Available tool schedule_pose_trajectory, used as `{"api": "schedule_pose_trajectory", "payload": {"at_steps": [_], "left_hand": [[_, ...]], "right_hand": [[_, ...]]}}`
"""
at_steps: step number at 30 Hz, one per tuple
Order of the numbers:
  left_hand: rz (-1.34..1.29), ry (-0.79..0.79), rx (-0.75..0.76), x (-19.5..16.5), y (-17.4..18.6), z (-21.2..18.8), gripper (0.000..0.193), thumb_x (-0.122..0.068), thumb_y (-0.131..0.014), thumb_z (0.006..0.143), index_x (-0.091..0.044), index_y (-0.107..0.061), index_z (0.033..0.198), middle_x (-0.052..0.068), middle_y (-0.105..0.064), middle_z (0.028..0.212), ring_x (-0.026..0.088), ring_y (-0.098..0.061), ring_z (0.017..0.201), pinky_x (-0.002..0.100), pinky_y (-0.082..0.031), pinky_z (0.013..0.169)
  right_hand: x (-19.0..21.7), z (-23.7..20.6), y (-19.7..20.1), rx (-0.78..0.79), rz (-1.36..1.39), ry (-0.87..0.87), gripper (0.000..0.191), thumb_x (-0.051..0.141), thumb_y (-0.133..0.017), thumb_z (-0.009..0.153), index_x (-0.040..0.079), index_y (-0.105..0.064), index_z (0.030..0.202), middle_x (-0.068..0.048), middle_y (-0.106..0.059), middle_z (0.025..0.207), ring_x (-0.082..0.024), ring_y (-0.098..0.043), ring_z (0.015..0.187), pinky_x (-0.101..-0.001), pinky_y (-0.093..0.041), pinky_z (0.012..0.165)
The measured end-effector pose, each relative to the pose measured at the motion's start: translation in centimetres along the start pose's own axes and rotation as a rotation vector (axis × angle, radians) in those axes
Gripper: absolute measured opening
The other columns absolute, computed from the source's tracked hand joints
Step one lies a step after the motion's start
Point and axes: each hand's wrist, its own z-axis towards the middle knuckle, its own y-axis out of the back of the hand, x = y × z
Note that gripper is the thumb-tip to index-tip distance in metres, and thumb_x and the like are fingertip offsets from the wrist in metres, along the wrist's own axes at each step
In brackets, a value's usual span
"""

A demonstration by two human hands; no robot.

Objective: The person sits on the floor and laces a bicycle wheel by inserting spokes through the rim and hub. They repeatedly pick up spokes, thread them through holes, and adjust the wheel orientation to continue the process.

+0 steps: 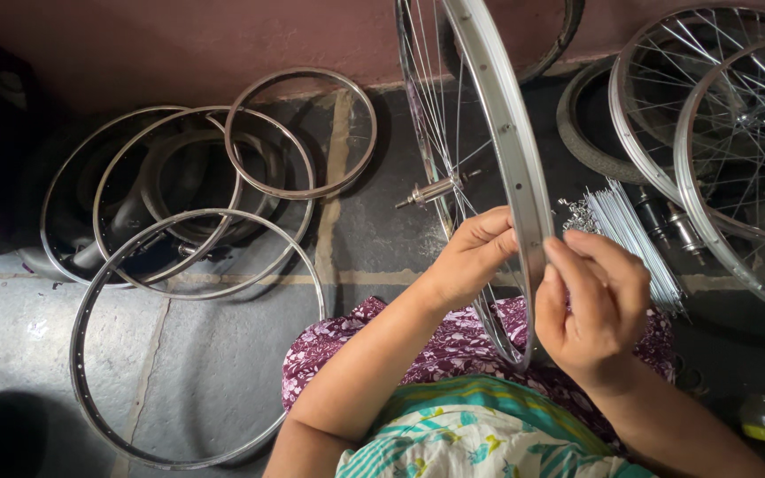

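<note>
A silver bicycle wheel rim [505,124] with thin spokes and a hub axle [431,190] stands on edge over my lap. My left hand [474,255] reaches in among the spokes on the rim's left side, fingers curled against them. My right hand [588,301] sits on the rim's right side, fingertips pinched at its outer edge near a spoke hole. Whether a nipple or spoke end is between those fingers is too small to tell.
Several bare metal rims [189,265] lie overlapping on the grey stone floor at left. A bundle of loose spokes [630,232] lies on the floor at right, beside two spoked wheels [737,150] and a tyre [582,124]. A reddish wall [223,44] runs along the top.
</note>
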Motion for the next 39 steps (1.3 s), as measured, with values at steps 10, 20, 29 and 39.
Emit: {"api": "schedule_pose_trajectory", "payload": {"at_steps": [10, 20, 29, 39], "left_hand": [[-0.149, 0.015, 0.144, -0.9, 1.0, 0.7, 0.029, -0.016, -0.071, 0.103, -0.005, -0.065, 0.129, 0.003, -0.071, 0.123, 0.013, -0.066, 0.116, 0.032, -0.052, 0.108], [-0.002, -0.009, 0.055, -0.2, 0.4, 0.2, 0.024, -0.022, -0.069, 0.107, -0.001, -0.069, 0.120, 0.002, -0.069, 0.115, 0.011, -0.063, 0.112, 0.031, -0.051, 0.108], [-0.070, 0.058, 0.105, -0.6, 1.5, 0.4, 0.033, -0.023, -0.067, 0.108, -0.001, -0.066, 0.132, 0.004, -0.070, 0.119, 0.013, -0.063, 0.116, 0.032, -0.049, 0.109], [0.014, -0.035, 0.067, -0.1, 0.9, 0.6, 0.019, -0.017, -0.065, 0.112, 0.000, -0.066, 0.122, 0.000, -0.068, 0.114, 0.008, -0.061, 0.109, 0.029, -0.050, 0.107]], "right_hand": [[-0.1, 0.0, 0.0, 0.043, -0.116, 0.126, 0.029, -0.013, -0.064, 0.092, -0.005, -0.069, 0.120, -0.021, -0.056, 0.128, -0.032, -0.061, 0.109, -0.0384, -0.056, 0.091], [-0.2, 0.7, 0.5, 0.078, -0.110, 0.126, 0.025, -0.010, -0.063, 0.093, -0.005, -0.067, 0.116, -0.019, -0.057, 0.127, -0.036, -0.062, 0.119, -0.0446, -0.053, 0.103], [-0.4, 0.4, -0.3, 0.065, -0.091, 0.119, 0.026, -0.005, -0.059, 0.093, -0.003, -0.065, 0.119, -0.021, -0.053, 0.131, -0.039, -0.058, 0.122, -0.0478, -0.051, 0.105], [-0.9, -0.1, -0.2, 0.055, -0.134, 0.133, 0.028, -0.007, -0.060, 0.092, -0.001, -0.065, 0.120, -0.019, -0.054, 0.132, -0.038, -0.058, 0.122, -0.0479, -0.051, 0.105]]}}
